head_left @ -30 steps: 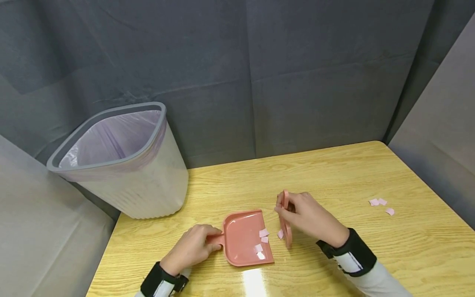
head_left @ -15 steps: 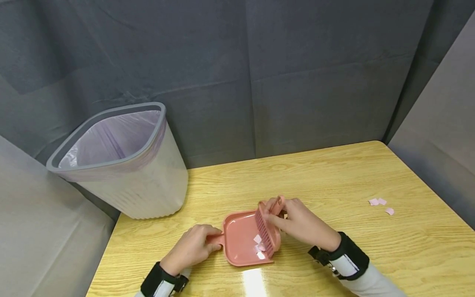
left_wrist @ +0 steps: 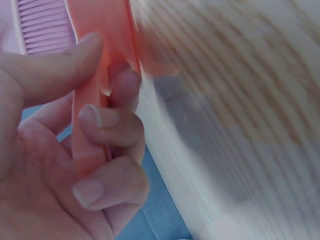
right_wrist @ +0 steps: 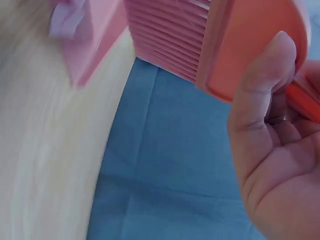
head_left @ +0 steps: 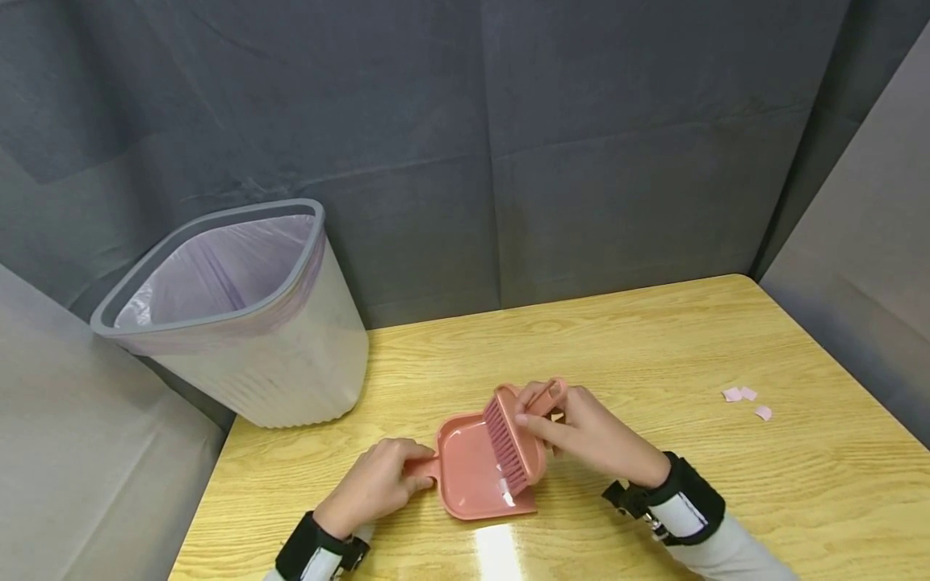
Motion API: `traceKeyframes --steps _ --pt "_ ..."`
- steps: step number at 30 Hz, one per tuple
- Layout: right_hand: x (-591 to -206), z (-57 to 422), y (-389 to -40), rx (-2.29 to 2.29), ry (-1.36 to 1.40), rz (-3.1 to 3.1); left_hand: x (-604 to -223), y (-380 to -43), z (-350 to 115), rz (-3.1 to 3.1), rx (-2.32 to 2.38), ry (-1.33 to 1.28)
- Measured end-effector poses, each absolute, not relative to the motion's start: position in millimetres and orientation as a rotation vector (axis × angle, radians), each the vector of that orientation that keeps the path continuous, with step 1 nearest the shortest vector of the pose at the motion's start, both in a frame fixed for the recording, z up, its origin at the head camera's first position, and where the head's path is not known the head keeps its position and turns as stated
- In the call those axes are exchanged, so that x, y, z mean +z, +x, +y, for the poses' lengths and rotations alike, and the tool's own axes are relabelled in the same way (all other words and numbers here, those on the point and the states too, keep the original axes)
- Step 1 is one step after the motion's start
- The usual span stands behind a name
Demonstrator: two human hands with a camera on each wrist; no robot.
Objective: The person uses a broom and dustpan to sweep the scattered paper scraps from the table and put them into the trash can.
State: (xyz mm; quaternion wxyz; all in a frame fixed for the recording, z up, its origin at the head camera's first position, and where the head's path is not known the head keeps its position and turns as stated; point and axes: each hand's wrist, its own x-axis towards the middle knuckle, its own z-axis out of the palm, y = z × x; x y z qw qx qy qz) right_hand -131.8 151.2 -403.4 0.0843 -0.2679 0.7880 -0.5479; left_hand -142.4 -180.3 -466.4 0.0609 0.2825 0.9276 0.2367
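A pink dustpan (head_left: 465, 472) lies on the table, its open edge facing right. My left hand (head_left: 378, 484) grips its short handle, with fingers and thumb wrapped round it in the left wrist view. In my right hand (head_left: 581, 428) is a small pink hand brush (head_left: 519, 440), pinched where head and handle meet. Its bristles (right_wrist: 167, 37) reach over the right half of the pan, with the head tilted. Small pink paper scraps (head_left: 506, 486) in the pan are mostly hidden behind the bristles; the right wrist view has some scraps (right_wrist: 67, 20) near the pan's edge.
Several pale pink scraps (head_left: 732, 394) lie farther right on the wooden table (head_left: 617, 339). A large bin (head_left: 312, 355) with a grey rim and a purple liner stands at the back left. Dark cloth (head_left: 581, 161) hangs behind the table.
The brush has come left from beside the pan's open edge to over the pan. The scrap that lay outside that edge no longer shows there. My left hand and the pan have stayed put.
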Motion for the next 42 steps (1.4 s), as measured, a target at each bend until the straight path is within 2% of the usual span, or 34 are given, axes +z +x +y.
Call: traceKeyframes --steps 5,13,20,32,42 --pt "-404.5 150.6 -133.9 -1.672 -0.828 2.370 -465.6 -142.3 -180.3 2.796 0.723 0.852" --pt "-398.7 159.6 -137.9 -1.763 -0.719 2.538 -466.0 -141.5 -179.8 2.804 0.727 0.845" --pt "-397.7 172.7 -142.7 -1.368 -0.574 2.862 -466.4 -141.8 -179.8 2.808 0.725 0.845" --pt "-410.6 144.5 -134.3 -1.356 -0.774 2.637 -466.3 -143.7 -178.6 2.817 0.709 0.846" --pt "-397.5 156.0 -131.0 -1.485 -0.694 2.600 -466.7 -142.6 -177.7 2.815 0.712 0.836"
